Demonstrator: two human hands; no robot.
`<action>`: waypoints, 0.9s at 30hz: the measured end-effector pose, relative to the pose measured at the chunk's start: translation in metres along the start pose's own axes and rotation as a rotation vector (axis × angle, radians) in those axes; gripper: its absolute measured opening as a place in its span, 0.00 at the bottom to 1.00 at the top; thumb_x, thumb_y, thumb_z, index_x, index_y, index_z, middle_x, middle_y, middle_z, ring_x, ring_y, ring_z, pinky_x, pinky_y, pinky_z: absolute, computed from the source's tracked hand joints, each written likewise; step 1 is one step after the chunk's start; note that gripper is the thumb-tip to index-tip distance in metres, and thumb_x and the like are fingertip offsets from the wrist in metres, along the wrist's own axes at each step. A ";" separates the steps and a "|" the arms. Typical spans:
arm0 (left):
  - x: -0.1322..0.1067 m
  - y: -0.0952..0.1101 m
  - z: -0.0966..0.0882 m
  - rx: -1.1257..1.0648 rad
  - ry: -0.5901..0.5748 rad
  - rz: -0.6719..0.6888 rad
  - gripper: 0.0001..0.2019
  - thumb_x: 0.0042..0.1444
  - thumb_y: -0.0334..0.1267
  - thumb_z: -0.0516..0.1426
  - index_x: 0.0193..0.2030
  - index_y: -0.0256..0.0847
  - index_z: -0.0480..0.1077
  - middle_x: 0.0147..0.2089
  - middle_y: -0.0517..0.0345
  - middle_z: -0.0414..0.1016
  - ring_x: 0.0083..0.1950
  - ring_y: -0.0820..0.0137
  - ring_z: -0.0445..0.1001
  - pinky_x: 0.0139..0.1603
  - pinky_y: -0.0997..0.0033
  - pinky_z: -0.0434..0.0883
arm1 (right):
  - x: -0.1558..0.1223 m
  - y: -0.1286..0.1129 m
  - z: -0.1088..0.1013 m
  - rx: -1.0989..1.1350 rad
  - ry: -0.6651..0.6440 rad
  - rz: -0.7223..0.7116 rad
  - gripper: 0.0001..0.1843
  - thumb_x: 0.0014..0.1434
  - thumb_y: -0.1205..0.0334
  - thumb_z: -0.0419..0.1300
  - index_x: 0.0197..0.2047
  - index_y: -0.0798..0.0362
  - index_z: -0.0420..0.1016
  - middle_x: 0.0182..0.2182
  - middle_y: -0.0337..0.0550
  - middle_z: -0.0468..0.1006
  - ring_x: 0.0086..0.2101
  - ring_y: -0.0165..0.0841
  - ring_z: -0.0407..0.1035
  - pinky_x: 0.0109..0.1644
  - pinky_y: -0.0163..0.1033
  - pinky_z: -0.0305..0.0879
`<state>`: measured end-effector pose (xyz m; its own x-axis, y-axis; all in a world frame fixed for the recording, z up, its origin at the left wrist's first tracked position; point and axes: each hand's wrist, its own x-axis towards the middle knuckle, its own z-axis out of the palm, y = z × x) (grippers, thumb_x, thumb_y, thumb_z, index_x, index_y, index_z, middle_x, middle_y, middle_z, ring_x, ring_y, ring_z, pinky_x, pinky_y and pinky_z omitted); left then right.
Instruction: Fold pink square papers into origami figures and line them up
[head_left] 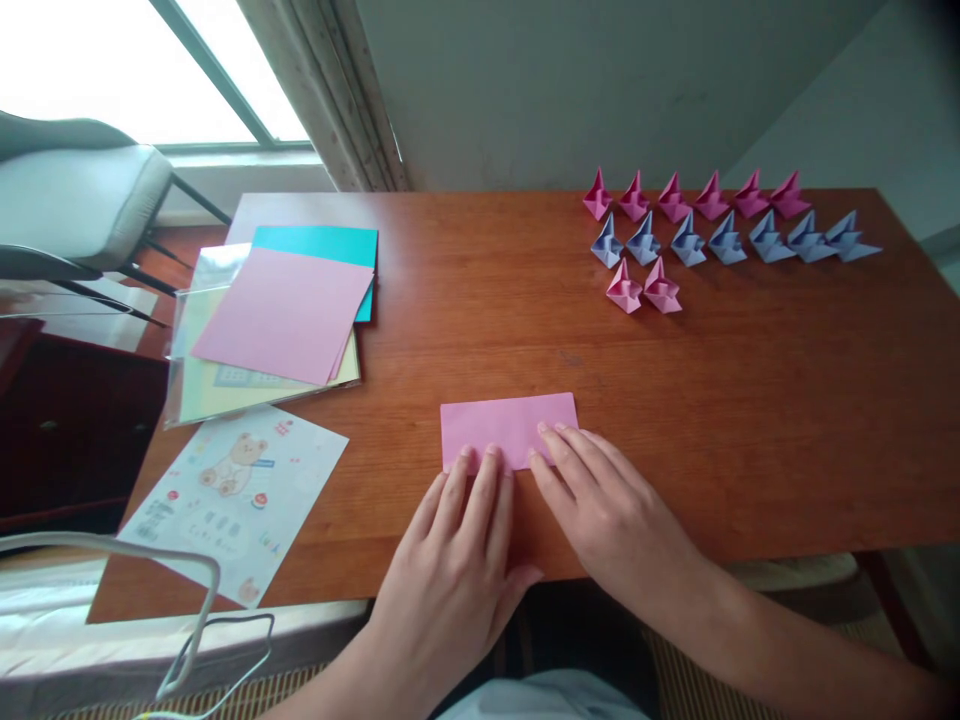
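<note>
A pink sheet of paper [491, 428], folded into a rectangle, lies flat on the wooden table in front of me. The fingertips of my left hand [457, 560] rest along its near edge, fingers stretched out and thumb apart. On the paper's right part lie the fingers of my right hand [607, 490], also extended. Neither hand grips the paper; both touch it from above. The near edge is partly hidden under my fingers.
Dark pink [673, 198], blue [688, 240] and light pink folded paper figures [625, 288] stand in rows at the back right. Pink sheets [285, 310], teal paper [322, 240] and a clear packet [184, 370] lie left. Nearer is a bear-printed sheet [240, 500]; a white cable [150, 548] crosses its corner.
</note>
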<state>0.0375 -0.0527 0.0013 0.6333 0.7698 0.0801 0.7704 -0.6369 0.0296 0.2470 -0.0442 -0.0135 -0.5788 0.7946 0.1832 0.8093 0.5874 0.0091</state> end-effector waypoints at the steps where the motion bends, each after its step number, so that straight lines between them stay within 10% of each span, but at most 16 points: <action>1: 0.001 0.002 0.005 -0.006 0.003 0.009 0.34 0.66 0.57 0.51 0.65 0.27 0.68 0.70 0.40 0.66 0.70 0.46 0.65 0.68 0.53 0.60 | -0.001 -0.002 -0.001 0.016 -0.011 0.011 0.23 0.64 0.72 0.53 0.62 0.62 0.73 0.60 0.63 0.74 0.59 0.53 0.69 0.63 0.56 0.68; 27: 0.006 0.015 0.013 0.007 -0.001 -0.074 0.43 0.58 0.68 0.53 0.70 0.38 0.63 0.68 0.37 0.68 0.68 0.43 0.66 0.65 0.48 0.62 | -0.038 0.006 -0.014 -0.251 -0.143 0.097 0.28 0.63 0.74 0.50 0.65 0.67 0.68 0.67 0.55 0.67 0.61 0.49 0.66 0.58 0.52 0.71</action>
<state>0.0538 -0.0575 -0.0102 0.5748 0.8147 0.0771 0.8155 -0.5781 0.0289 0.2751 -0.0730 -0.0063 -0.4916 0.8691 0.0546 0.8505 0.4658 0.2442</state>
